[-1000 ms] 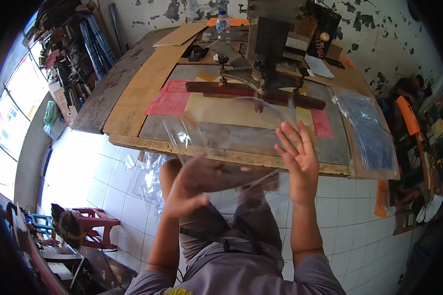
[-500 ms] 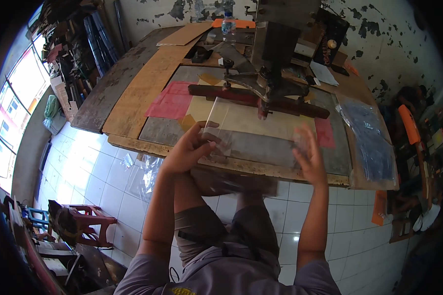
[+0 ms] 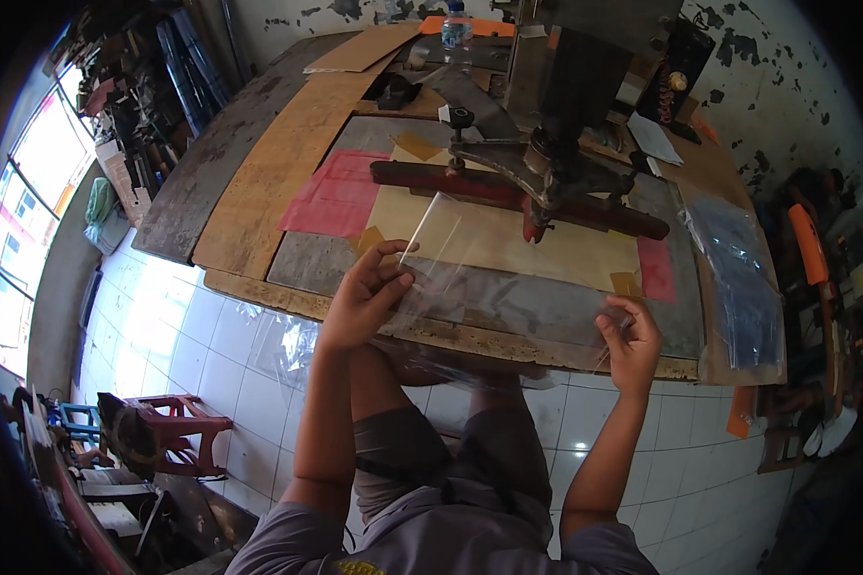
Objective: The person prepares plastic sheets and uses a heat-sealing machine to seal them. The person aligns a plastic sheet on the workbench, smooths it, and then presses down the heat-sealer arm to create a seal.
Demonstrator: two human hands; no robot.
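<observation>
A clear plastic sheet point(image 3: 470, 278) stretches between my two hands, above the near edge of the worktable. My left hand point(image 3: 364, 292) pinches its left edge between thumb and fingers. At its right edge, my right hand point(image 3: 631, 337) has thumb and fingertips closed on the film. Behind the sheet, a long dark red bar point(image 3: 422, 177) hangs from a metal press point(image 3: 547, 163) over a pale yellow sheet point(image 3: 547, 244). Pink sheets point(image 3: 331, 196) flank the yellow one, with brown tape at its corners. The film's lower edge is hard to make out.
A stack of clear plastic bags point(image 3: 729, 287) lies on the table's right side. A plastic bottle point(image 3: 455, 36) and cardboard point(image 3: 364, 53) are at the back. More clear plastic point(image 3: 288, 347) hangs by the table's left front. A red stool point(image 3: 187, 431) stands on the tiled floor.
My right hand has moved right and down and closed on the film's right edge. The sheet is now spread wide between both hands. My left hand keeps its pinch.
</observation>
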